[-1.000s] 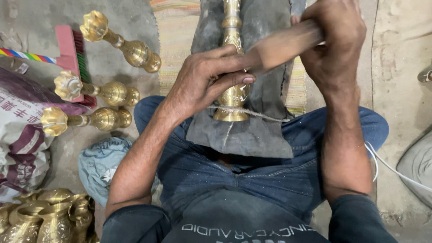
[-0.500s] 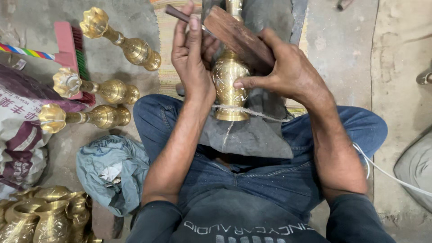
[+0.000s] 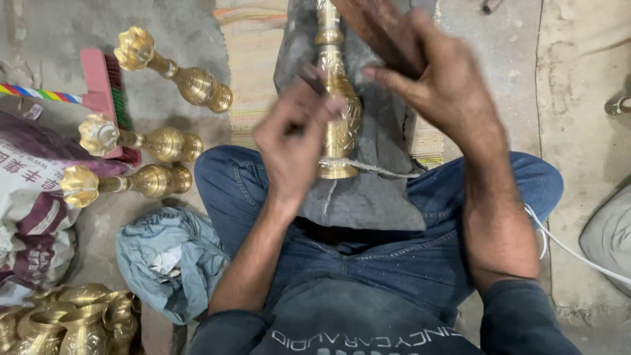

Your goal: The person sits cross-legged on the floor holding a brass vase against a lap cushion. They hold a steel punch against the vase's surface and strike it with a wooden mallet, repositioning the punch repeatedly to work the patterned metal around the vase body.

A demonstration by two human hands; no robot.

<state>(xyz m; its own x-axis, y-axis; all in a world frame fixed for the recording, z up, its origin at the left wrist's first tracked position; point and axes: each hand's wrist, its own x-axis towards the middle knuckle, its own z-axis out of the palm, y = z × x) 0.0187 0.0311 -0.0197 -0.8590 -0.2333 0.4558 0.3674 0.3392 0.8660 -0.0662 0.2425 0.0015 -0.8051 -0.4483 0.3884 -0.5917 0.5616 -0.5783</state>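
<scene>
Two hands are working a brass stem [image 3: 337, 105] lying on the lap cloth [image 3: 368, 190]: left hand [image 3: 292, 148] pinching a small tool, right hand [image 3: 440, 85] clutching a wooden block [image 3: 384, 33]; probably heavy, stiff, slippery, best gripped mid-shaft

1. Brass vases with flower-shaped mouths: four. One lies on the dark cloth across the lap, brass vase [image 3: 338, 108], at about 12 o'clock. Three lie on the floor at 10 o'clock: upper vase [image 3: 176, 71], middle vase [image 3: 141, 139], lower vase [image 3: 125, 182].
2. Brass pots in a heap [image 3: 66, 322] at 8 o'clock: at least three; the edge of the view cuts off the rest.
3. Hands: two, left hand [image 3: 292, 148] and right hand [image 3: 440, 85].
4. Wooden mallets: one, wooden mallet [image 3: 381, 29], at 12 o'clock.
5. Brushes: one, red brush [image 3: 105, 89], at 10 o'clock.
6. Crumpled blue cloths: one, blue cloth [image 3: 171, 260], at 8 o'clock.
7. Printed sacks: one, printed sack [image 3: 29, 204], at 9 o'clock.
</scene>
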